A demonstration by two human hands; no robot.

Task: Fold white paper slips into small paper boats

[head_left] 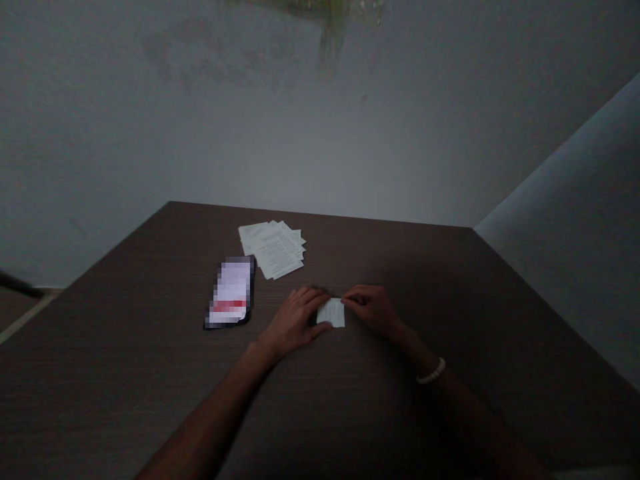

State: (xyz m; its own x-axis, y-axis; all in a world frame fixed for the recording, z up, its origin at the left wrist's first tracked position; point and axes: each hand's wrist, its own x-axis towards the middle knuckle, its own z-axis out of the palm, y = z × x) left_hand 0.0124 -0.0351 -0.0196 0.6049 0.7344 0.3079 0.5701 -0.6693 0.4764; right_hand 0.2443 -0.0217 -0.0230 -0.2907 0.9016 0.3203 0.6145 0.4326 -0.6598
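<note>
A small folded piece of white paper (pixel 332 313) lies on the dark wooden table (pixel 450 320) between my two hands. My left hand (pixel 296 319) rests flat beside it, its thumb and fingertips pressing the paper's left edge. My right hand (pixel 373 308) pinches the paper's upper right corner with curled fingers. A white bead bracelet (pixel 431 373) circles my right wrist.
A fanned stack of printed white sheets (pixel 273 248) lies farther back on the table. A phone (pixel 231 292) with a lit screen sits left of my hands. Pale walls close in behind and to the right of the table.
</note>
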